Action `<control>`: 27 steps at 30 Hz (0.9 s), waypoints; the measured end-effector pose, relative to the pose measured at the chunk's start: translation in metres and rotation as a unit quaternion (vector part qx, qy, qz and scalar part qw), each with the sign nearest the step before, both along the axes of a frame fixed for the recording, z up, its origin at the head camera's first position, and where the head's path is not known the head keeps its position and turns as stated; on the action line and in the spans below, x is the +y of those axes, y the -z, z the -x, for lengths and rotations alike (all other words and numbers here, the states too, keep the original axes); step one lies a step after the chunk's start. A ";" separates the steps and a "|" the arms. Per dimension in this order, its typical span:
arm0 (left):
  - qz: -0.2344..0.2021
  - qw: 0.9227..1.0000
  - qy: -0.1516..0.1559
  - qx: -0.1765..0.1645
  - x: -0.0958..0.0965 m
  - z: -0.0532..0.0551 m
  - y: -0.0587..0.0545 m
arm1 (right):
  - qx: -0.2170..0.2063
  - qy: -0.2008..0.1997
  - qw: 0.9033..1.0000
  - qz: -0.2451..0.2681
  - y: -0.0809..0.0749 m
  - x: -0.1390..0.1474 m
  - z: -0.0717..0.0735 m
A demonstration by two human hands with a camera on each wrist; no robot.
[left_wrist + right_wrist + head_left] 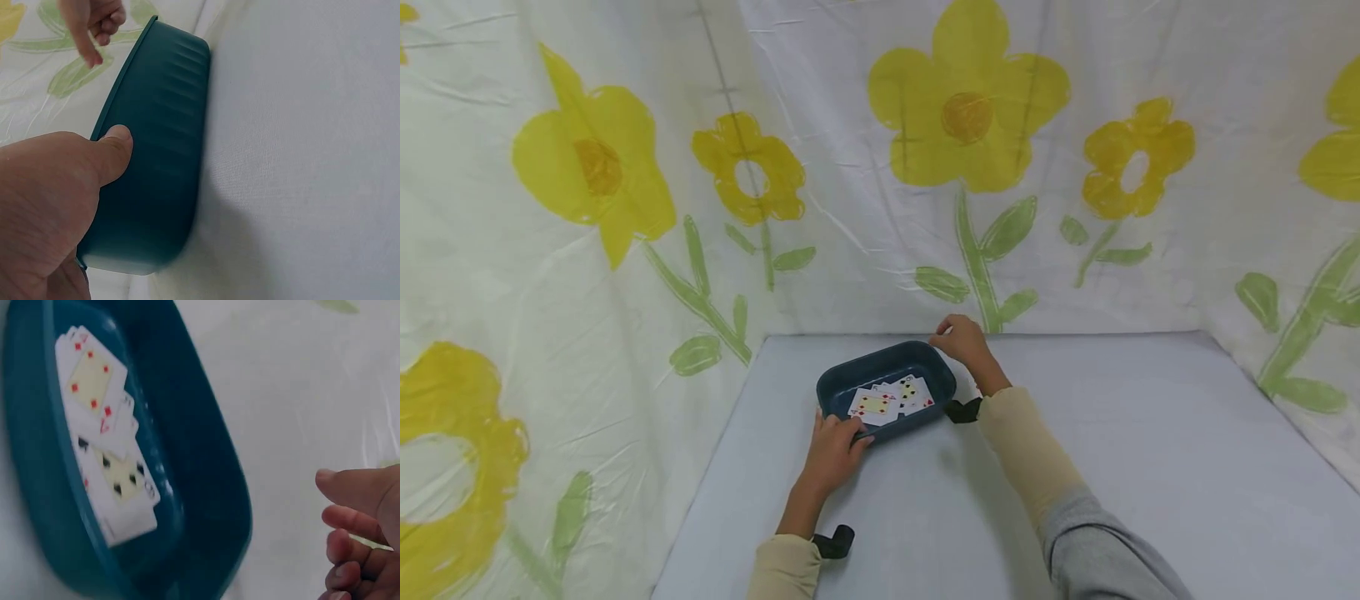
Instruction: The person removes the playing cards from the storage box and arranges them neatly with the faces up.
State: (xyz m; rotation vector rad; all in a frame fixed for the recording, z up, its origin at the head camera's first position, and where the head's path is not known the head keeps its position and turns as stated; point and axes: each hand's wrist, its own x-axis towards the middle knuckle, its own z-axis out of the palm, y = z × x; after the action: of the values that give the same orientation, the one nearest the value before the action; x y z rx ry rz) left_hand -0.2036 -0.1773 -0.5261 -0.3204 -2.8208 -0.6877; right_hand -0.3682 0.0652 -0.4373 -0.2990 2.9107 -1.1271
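A dark teal plastic basin [880,363] stands on the white-covered table, with several playing cards [876,404] lying face up in a loose overlapping pile inside. My left hand [835,454] grips the basin at its near left side. In the left wrist view, the thumb of that hand [56,194] presses on the outer wall just under the rim, and the other fingers are mostly hidden. Beyond the basin's right end hovers my right hand [962,340], apart from the rim. Its fingers [350,550] hang loosely curled with nothing in them in the right wrist view.
A white cloth [1150,433] covers the table. Behind it and to the left hangs a pale curtain [835,167] printed with yellow flowers, meeting the table's far edge just past the basin. Black wrist straps [835,543] sit on both forearms.
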 end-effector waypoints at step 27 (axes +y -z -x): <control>0.005 1.000 -0.001 -0.006 0.000 0.003 0.001 | -0.099 -0.064 0.972 -0.203 0.043 -0.094 -0.014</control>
State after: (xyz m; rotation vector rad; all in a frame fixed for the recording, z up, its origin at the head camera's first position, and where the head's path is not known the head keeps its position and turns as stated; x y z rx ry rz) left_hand -0.2065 -0.1773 -0.5272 -0.3151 -2.8372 -0.6773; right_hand -0.3545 -0.0293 -0.4800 -0.3356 2.8036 -0.4920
